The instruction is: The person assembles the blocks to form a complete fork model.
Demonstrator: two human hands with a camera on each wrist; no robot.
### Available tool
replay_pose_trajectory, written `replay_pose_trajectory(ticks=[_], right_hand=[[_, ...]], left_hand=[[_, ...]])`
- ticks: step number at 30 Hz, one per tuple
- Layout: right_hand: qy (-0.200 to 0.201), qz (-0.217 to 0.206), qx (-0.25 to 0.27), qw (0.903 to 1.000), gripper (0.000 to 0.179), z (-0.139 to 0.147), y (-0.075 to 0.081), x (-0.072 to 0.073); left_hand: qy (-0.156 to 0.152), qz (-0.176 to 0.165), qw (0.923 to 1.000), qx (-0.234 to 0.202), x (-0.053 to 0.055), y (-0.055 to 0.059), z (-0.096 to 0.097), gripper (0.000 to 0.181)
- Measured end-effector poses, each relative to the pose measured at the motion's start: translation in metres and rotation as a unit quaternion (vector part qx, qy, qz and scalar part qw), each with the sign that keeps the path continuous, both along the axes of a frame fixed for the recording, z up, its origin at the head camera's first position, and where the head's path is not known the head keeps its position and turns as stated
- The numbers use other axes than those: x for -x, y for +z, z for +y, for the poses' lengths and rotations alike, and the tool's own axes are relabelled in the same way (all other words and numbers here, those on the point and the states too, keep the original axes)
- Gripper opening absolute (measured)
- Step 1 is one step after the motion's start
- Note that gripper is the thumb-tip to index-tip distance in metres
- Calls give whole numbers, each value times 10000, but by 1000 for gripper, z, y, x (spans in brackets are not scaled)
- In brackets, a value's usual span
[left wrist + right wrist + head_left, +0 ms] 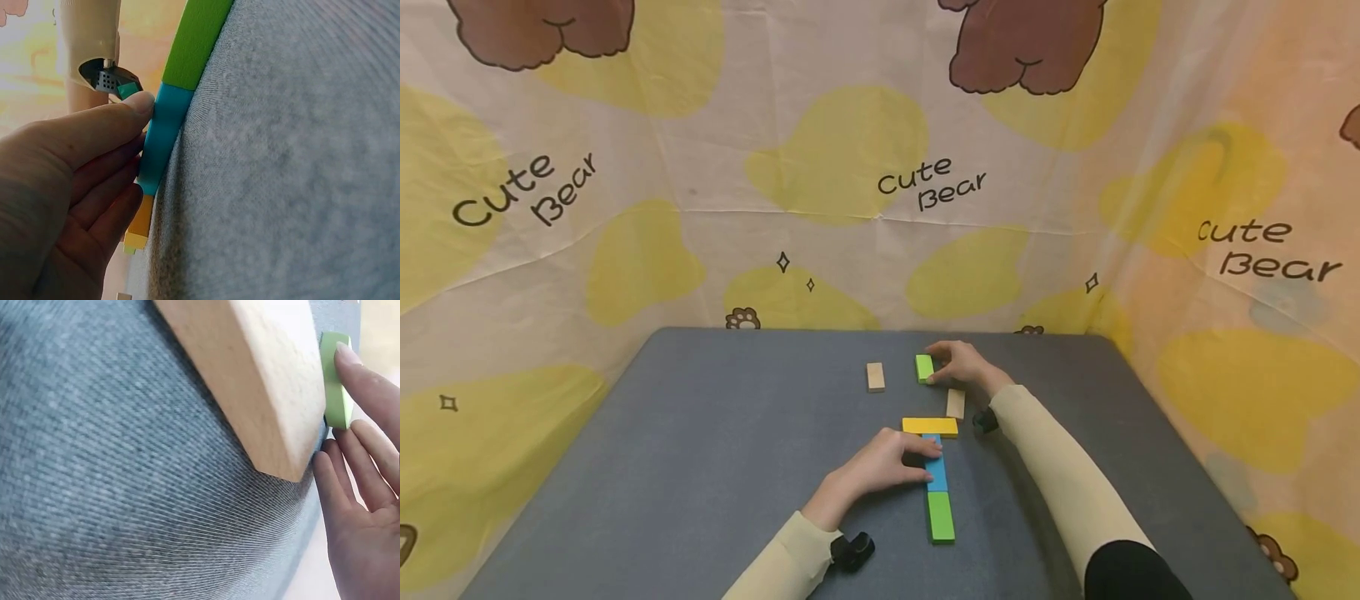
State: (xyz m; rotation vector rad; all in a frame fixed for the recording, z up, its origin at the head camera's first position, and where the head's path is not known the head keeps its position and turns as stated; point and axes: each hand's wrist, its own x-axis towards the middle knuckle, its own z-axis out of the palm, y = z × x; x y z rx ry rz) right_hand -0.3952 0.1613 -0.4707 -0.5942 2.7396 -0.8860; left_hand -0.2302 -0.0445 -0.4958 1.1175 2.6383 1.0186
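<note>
In the head view my left hand (880, 462) has thumb and fingertips on a blue block (936, 475), gripping it where it lies. A green block (940, 517) adjoins its near end; a yellow-orange block (929, 426) lies crosswise at its far end. The left wrist view shows my thumb touching the blue block (164, 131). Farther off, my right hand (964, 367) pinches a light green block (923, 368) between thumb and fingers. A bare wooden block (955, 404) lies just below that hand, large in the right wrist view.
Another wooden block (876, 377) lies left of the light green one. The grey cloth-covered table (715, 467) ends at a back edge against a patterned curtain (820, 167). Black devices are worn at both wrists.
</note>
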Motion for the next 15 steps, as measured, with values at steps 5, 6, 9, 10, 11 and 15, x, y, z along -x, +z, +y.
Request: replay_pose_trajectory(ticks=[5, 6, 9, 10, 11, 15], right_hand=[[-4, 6, -39, 10000, 68, 0, -2, -1], [-10, 12, -39, 10000, 68, 0, -2, -1], [-54, 17, -27, 10000, 66, -1, -2, -1], [-65, 17, -32, 10000, 66, -1, -2, -1], [-77, 19, -43, 10000, 66, -1, -2, -1], [-110, 27, -103, 9999, 65, -2, -2, -2]], left_hand=[[-18, 27, 10000, -6, 1, 0, 0, 39], [-25, 31, 10000, -6, 1, 0, 0, 39], [-29, 46, 10000, 0, 1, 0, 0, 39], [-30, 47, 10000, -3, 0, 0, 0, 39], [-32, 48, 10000, -3, 0, 0, 0, 39], [-40, 70, 10000, -4, 0, -1, 0, 39]])
